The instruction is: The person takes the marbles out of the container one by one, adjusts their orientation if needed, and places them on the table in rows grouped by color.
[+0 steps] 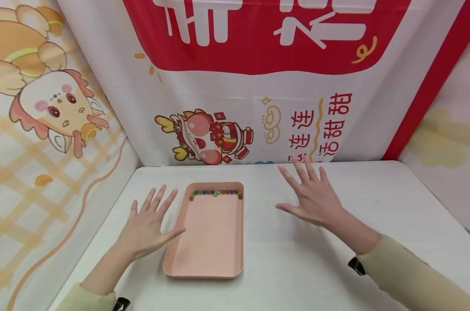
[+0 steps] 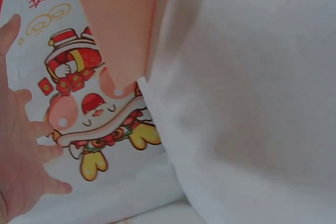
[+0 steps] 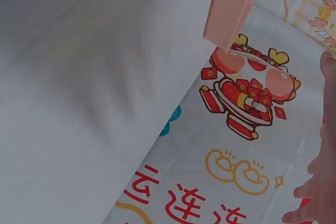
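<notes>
A pink rectangular tray [image 1: 208,242] lies on the white table. Along its far end runs a row of small coloured glass marbles [image 1: 223,191], with a few more bending down at both corners. My left hand [image 1: 147,229] is spread out beside the tray's left side, thumb toward the rim; whether it touches the rim I cannot tell. To the right of the tray, apart from it, my right hand [image 1: 314,196] hovers with fingers spread and holds nothing. Part of the left hand [image 2: 26,150] shows in the left wrist view, and part of the right hand [image 3: 315,166] in the right wrist view.
The white table [image 1: 281,268] extends around the tray. A printed cloth [image 1: 227,95] with red lettering and a cartoon figure hangs behind its far edge. On the left stands a cartoon-patterned cloth wall [image 1: 36,181], and another pale wall [image 1: 449,151] is on the right.
</notes>
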The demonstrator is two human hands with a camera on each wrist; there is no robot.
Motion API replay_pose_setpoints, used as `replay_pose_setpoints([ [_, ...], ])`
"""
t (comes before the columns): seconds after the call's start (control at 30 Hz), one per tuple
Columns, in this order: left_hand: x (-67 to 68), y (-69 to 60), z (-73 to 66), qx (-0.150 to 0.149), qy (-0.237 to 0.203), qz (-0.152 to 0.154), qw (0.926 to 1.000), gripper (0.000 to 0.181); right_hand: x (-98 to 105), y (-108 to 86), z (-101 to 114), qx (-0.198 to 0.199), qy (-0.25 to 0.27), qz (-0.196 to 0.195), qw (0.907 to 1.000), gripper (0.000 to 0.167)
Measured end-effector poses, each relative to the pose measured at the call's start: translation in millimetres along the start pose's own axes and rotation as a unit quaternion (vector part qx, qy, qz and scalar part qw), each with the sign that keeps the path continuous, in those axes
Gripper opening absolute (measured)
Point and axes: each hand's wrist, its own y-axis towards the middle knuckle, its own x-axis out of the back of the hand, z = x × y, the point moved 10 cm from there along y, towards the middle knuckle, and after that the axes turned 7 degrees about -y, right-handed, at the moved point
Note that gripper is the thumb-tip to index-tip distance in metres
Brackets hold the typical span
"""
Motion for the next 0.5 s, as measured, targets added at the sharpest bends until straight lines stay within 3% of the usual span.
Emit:
replay_pose_setpoints([
  [0.33, -30.6, 0.2, 19.8, 0.017, -0.1, 0.048, 0.9937, 0.094, -31, 24.6, 25, 0.015, 0.019, 0.043, 0.9988, 0.098],
  [0.5, -42.5, -0.1, 25.6, 0.021, -0.151, 0.072, 0.9856, 0.092, -45, 32.3, 38, 0.02, 0.041, 0.056, 0.9974, 0.095],
])
